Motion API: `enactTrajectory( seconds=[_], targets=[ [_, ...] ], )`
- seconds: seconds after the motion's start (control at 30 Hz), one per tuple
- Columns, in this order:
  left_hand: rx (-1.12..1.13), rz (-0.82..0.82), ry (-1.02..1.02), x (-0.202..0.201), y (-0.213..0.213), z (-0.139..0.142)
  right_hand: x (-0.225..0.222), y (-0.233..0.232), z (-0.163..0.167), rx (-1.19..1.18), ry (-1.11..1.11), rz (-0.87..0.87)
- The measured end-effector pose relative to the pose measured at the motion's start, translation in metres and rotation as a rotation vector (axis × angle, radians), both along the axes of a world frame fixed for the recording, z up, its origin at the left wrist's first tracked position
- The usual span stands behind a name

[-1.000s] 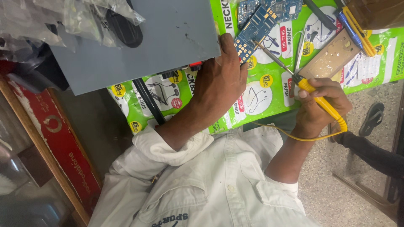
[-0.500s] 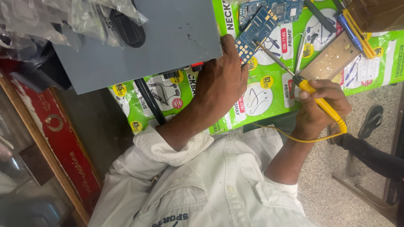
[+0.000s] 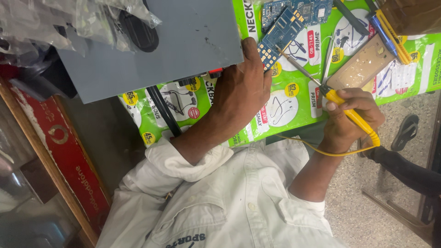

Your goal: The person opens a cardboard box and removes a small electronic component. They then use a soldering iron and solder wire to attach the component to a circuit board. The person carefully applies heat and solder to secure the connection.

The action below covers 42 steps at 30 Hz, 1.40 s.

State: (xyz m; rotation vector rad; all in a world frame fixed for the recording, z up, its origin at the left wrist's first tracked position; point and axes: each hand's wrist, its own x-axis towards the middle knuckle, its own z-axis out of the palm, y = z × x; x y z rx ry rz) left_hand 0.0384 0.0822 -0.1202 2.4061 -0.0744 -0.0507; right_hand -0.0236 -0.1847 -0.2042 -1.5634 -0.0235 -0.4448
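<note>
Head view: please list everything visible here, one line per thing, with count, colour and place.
circuit board: 1, blue, on the green sheet, under the left fingertips
second circuit board: 1, blue, top edge, just beyond the first
soldering iron: 1, yellow handle and cord, metal tip at the blue board
green printed sheet: 1, covers the work surface
grey box: 1, upper left, on the sheet
clear plastic bags: several, top left
tan panel: 1, right of the boards
pens and tools: a few, blue and yellow, top right
sandal: 1, dark, on the floor, right
white shirt: 1, bottom centre
left hand: steadies the board
right hand: grips the iron
</note>
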Motion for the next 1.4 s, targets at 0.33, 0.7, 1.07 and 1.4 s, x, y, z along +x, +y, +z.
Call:
enactTrajectory(
  seconds=[0.33, 0.7, 1.07, 1.4],
  targets=[
    [-0.056, -0.014, 0.026, 0.0006, 0.0019, 0.0005, -0.0001, 0.0016, 0.0006, 0.029, 0.001, -0.018],
    [-0.035, -0.013, -0.001, 0.0000, 0.0014, -0.0001, -0.0002, 0.0007, 0.0008, 0.002, 0.021, -0.003],
    [-0.027, -0.002, -0.025, -0.0010, 0.0010, -0.0019, 0.0015, 0.0027, 0.0036, 0.010, 0.036, 0.003],
    [-0.034, -0.013, 0.037, 0.0003, 0.0007, -0.0010, 0.0018, 0.0037, 0.0041, 0.015, 0.031, 0.001]
  ],
)
